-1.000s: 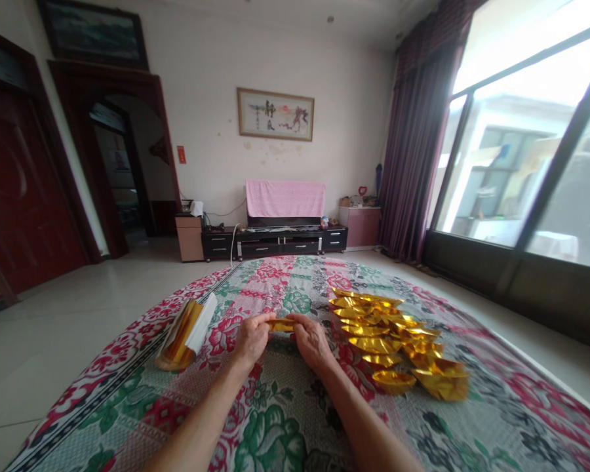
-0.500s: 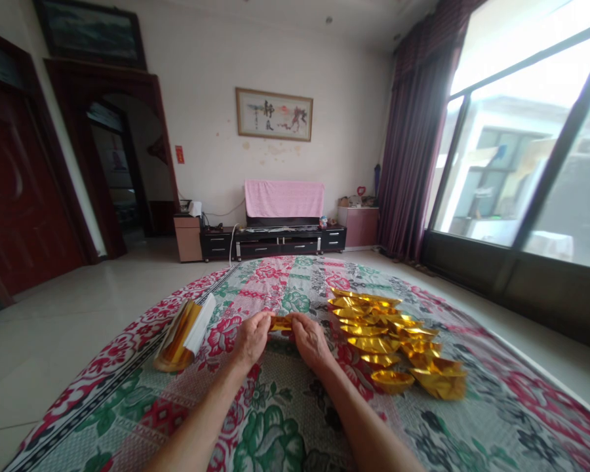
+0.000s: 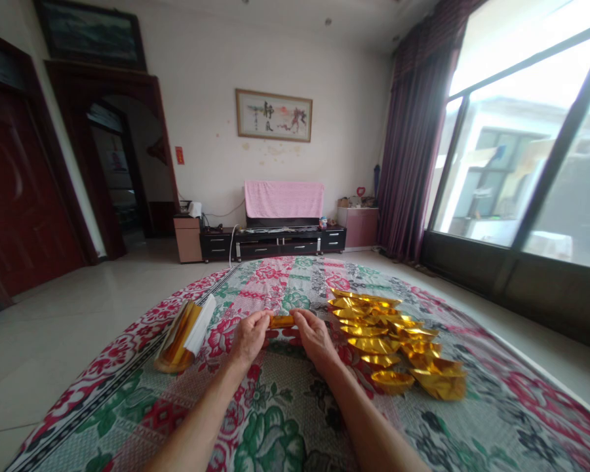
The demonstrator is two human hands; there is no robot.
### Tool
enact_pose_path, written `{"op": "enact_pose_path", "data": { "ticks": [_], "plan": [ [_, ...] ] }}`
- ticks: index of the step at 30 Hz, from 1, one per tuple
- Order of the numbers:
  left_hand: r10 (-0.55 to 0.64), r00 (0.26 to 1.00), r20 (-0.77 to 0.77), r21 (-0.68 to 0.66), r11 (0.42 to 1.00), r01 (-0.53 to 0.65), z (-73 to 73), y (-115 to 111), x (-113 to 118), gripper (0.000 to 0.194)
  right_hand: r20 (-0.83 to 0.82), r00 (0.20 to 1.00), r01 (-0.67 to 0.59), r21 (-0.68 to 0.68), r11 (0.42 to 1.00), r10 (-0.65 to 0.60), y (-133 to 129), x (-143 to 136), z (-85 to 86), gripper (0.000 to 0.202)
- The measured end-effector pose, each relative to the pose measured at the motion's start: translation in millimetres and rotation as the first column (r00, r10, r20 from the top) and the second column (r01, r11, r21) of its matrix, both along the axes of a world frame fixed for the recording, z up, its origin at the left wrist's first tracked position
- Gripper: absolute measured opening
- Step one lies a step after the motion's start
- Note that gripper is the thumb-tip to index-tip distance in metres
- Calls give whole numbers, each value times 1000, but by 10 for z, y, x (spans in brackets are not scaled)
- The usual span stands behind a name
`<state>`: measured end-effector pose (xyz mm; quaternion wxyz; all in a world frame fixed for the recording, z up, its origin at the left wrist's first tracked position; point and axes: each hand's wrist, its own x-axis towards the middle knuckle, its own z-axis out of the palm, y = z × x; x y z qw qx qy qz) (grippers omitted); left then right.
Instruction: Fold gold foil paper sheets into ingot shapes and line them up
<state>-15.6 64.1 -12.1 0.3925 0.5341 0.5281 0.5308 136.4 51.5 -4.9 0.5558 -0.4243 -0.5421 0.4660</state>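
Note:
A small folded piece of gold foil paper [image 3: 282, 321] is stretched level between my two hands, just above the patterned cloth. My left hand [image 3: 250, 336] pinches its left end with thumb and fingers. At the right end my right hand [image 3: 314, 336] grips it the same way. To the right lie several boat-shaped gold foil pieces [image 3: 371, 345] in overlapping rows. On the left, a curled stack of gold and white sheets [image 3: 181, 337] rests on the cloth.
The floral cloth [image 3: 270, 432] covers a broad rounded surface in front of me. Beyond it stand a low black cabinet [image 3: 280, 246] and a screen under a pink cloth [image 3: 284, 199]. A large window and purple curtain [image 3: 408, 144] are on the right.
The foil strip between my hands shows a little more of its length and looks narrower. My fingers have shifted slightly on it; the other foil pieces have not moved.

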Motion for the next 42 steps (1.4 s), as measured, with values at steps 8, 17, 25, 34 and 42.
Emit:
{"op": "enact_pose_path", "data": {
  "ticks": [8, 17, 25, 34, 42],
  "plan": [
    [0, 998, 62, 11, 1000, 0, 60, -32, 34, 25, 13, 1000, 25, 33, 999, -26, -3, -18, -22, 48],
    [20, 993, 120, -107, 994, -7, 137, -97, 56, 26, 14, 1000, 10, -9, 1000, -10, -3, 6, -3, 49],
    [35, 969, 246, -168, 986, 7, 195, -138, 90, 25, -18, 999, -44, -32, 999, 43, 1, -4, -6, 48],
    [-30, 943, 332, -205, 973, 104, 189, -200, 79, 23, -19, 999, 46, -10, 999, -47, -51, 0, -11, 48],
    [-66, 922, 383, -167, 976, 139, 116, -187, 30, 23, 40, 997, 72, 34, 997, -73, -75, -18, -11, 49]
  ]
}}
